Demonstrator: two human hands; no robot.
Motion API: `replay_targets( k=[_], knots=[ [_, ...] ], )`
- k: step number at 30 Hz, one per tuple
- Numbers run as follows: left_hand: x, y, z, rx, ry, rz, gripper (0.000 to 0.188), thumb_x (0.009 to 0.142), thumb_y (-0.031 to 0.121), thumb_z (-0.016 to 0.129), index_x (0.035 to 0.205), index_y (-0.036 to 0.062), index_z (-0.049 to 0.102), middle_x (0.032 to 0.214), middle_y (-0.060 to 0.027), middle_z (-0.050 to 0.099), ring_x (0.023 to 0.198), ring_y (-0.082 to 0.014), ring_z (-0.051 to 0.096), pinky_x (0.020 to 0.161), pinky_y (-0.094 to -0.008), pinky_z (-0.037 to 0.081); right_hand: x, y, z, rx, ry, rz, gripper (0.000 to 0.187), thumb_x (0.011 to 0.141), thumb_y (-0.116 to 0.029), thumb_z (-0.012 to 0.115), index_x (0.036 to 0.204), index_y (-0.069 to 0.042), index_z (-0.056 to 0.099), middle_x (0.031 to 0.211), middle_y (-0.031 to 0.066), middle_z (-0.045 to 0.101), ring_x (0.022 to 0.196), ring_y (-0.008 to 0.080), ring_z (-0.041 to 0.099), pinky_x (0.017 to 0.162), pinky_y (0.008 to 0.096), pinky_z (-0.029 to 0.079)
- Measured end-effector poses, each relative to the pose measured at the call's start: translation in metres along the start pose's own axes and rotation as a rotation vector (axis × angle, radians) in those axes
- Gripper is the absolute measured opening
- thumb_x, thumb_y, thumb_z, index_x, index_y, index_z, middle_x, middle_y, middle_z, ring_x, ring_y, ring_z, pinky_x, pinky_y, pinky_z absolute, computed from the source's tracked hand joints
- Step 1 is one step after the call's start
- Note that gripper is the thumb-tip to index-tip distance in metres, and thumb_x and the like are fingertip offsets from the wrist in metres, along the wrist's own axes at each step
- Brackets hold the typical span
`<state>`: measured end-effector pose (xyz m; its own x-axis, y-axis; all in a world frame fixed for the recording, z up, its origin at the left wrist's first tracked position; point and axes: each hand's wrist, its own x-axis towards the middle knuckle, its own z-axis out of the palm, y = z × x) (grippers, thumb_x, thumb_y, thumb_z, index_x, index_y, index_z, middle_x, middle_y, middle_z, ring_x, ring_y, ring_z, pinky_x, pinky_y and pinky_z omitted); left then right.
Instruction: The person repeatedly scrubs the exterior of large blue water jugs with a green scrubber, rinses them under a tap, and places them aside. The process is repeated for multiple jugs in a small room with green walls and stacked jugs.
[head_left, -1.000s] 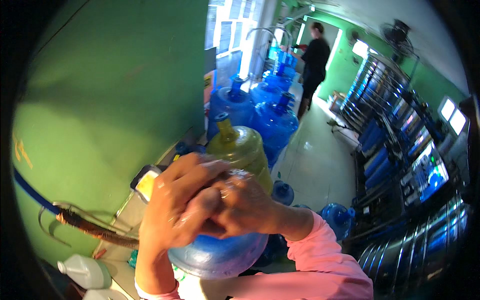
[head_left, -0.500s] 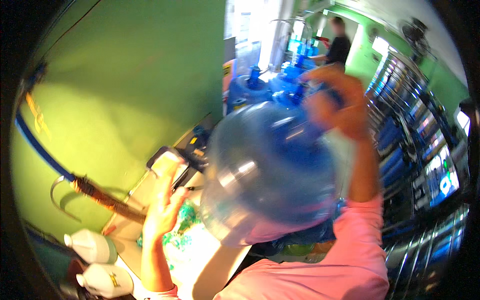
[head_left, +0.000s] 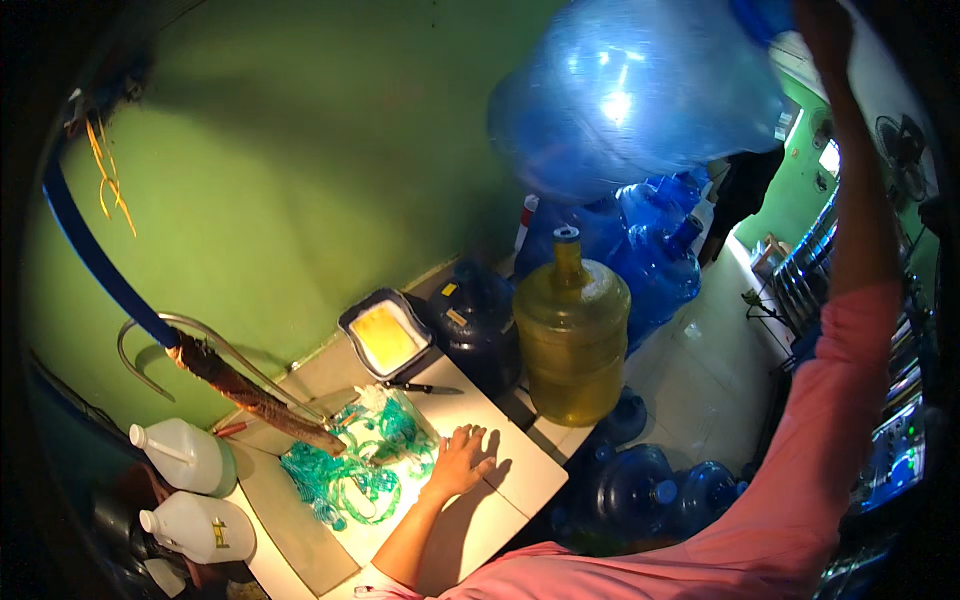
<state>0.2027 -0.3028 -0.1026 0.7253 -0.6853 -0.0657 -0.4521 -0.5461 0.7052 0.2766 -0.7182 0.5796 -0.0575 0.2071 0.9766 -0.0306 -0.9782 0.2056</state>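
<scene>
A large clear blue water jug [head_left: 640, 100] is raised high at the top of the view, lying on its side with its neck toward the right. My right hand [head_left: 825, 40] is up at the jug's neck, closed on it, partly cut off by the view's edge. My left hand [head_left: 460, 462] rests on the tiled counter [head_left: 510, 480] with fingers spread and nothing in it. Beside it lies a tangle of green plastic strips [head_left: 375, 450] in a shallow basin. A knife [head_left: 428, 388] lies just beyond.
A yellowish jug [head_left: 570, 340] stands past the counter, with blue jugs [head_left: 660, 260] behind and more on the floor [head_left: 640, 490]. A square tub [head_left: 388, 335] holds a yellow sponge. White bottles [head_left: 205, 530] stand at left, near a wrapped hose [head_left: 255, 400]. Someone in dark clothing [head_left: 745, 190] is farther back.
My right hand has lifted the jug up and away to the upper right. My left hand has come down from mid-air onto the counter. The view has tilted.
</scene>
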Motion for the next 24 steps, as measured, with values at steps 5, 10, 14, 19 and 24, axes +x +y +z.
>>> replay_targets(
  k=[5, 10, 14, 19, 24],
  knots=[
    [0.039, 0.016, -0.025, -0.026, 0.124, 0.015, 0.079, 0.092, 0.045, 0.065, 0.155, 0.0118, 0.032, 0.155, -0.0288, 0.031, 0.144, -0.0458, 0.031, 0.119, -0.0574, 0.022, -0.088, -0.015, 0.138, 0.198, -0.037, 0.176, 0.028, 0.081, -0.031, 0.075, 0.092, -0.005, 0.073, 0.082, 0.0193, 0.072, 0.078, 0.0366, 0.070, 0.074, 0.0442, 0.055],
    [0.080, 0.030, -0.039, -0.131, 0.310, 0.191, 0.081, 0.092, 0.044, 0.065, 0.156, 0.0082, 0.029, 0.156, -0.0316, 0.027, 0.134, -0.0503, 0.039, 0.112, -0.0554, 0.033, -0.171, -0.056, 0.207, 0.167, -0.306, 0.194, 0.037, 0.083, -0.042, 0.073, 0.098, -0.008, 0.077, 0.095, 0.0113, 0.077, 0.087, 0.0283, 0.074, 0.083, 0.0384, 0.057],
    [0.113, 0.038, -0.041, -0.087, 0.327, 0.143, 0.080, 0.092, 0.042, 0.064, 0.156, 0.0085, 0.029, 0.158, -0.0309, 0.025, 0.140, -0.0503, 0.032, 0.116, -0.0574, 0.027, -0.196, -0.061, 0.230, 0.121, -0.321, 0.270, 0.037, 0.079, -0.042, 0.073, 0.093, -0.007, 0.077, 0.092, 0.0132, 0.076, 0.087, 0.0301, 0.074, 0.085, 0.0400, 0.057],
    [0.173, 0.030, -0.024, 0.202, 0.418, 0.324, 0.080, 0.092, 0.046, 0.059, 0.156, 0.0093, 0.029, 0.159, -0.0285, 0.024, 0.145, -0.0504, 0.026, 0.118, -0.0611, 0.020, -0.205, -0.047, 0.244, 0.090, -0.324, 0.237, 0.036, 0.080, -0.041, 0.074, 0.091, -0.007, 0.077, 0.090, 0.0120, 0.076, 0.085, 0.0295, 0.074, 0.083, 0.0401, 0.058],
    [0.208, 0.000, 0.005, 0.396, 0.168, -0.170, 0.090, 0.084, 0.046, 0.067, 0.158, 0.0116, 0.027, 0.164, -0.0213, 0.019, 0.152, -0.0434, 0.016, 0.116, -0.0709, 0.008, -0.237, -0.064, 0.252, 0.101, -0.402, 0.276, 0.038, 0.081, -0.043, 0.074, 0.093, -0.007, 0.074, 0.092, 0.0133, 0.075, 0.086, 0.0323, 0.072, 0.082, 0.0440, 0.056]
  ],
)
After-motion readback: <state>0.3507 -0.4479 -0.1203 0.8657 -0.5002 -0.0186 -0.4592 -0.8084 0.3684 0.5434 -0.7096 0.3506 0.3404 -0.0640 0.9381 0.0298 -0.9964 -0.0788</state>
